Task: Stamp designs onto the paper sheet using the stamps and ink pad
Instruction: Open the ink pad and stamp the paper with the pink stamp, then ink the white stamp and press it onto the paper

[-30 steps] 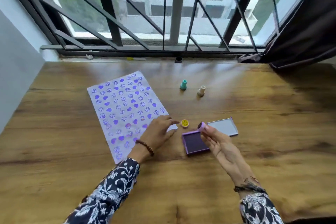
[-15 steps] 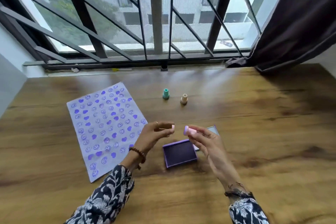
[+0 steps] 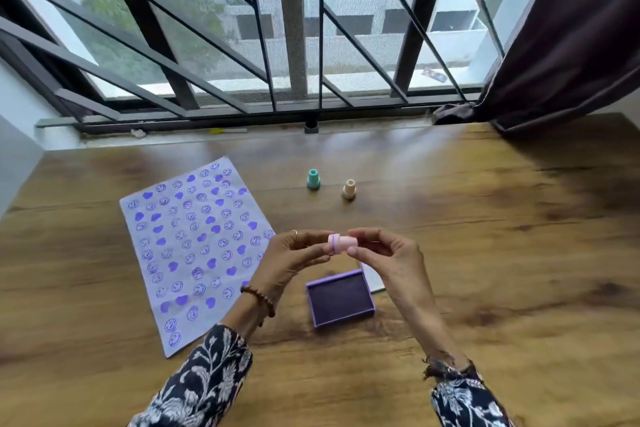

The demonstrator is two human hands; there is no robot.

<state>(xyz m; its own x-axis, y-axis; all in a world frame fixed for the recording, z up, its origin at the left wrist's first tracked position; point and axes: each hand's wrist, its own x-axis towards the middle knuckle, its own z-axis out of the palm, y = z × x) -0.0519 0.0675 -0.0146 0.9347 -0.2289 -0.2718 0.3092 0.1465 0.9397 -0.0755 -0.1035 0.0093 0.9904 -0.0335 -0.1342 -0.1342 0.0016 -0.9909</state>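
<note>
Two hands meet above the table [image 3: 485,253] in our one head view, sharing a small pink stamp [image 3: 341,243] held on its side. Our left hand [image 3: 291,253] pinches the ringed end between thumb and fingertips; our right hand [image 3: 384,253] pinches the other end, the remaining fingers loosely curled. We judge this two-handed hold is for capping or turning the stamp, though the blur hides which.

At six o'clock from the stamp lies the open ink pad [image 3: 341,302], its lid [image 3: 372,276] just beside it under our right hand. At nine o'clock spreads the paper sheet [image 3: 194,246], crowded with purple hearts and smileys, with little blank room left. At twelve o'clock stand a teal stamp [image 3: 313,179] and a beige stamp [image 3: 349,189], upright and apart. From three to five o'clock the wood is bare, giving free room to move.
</note>
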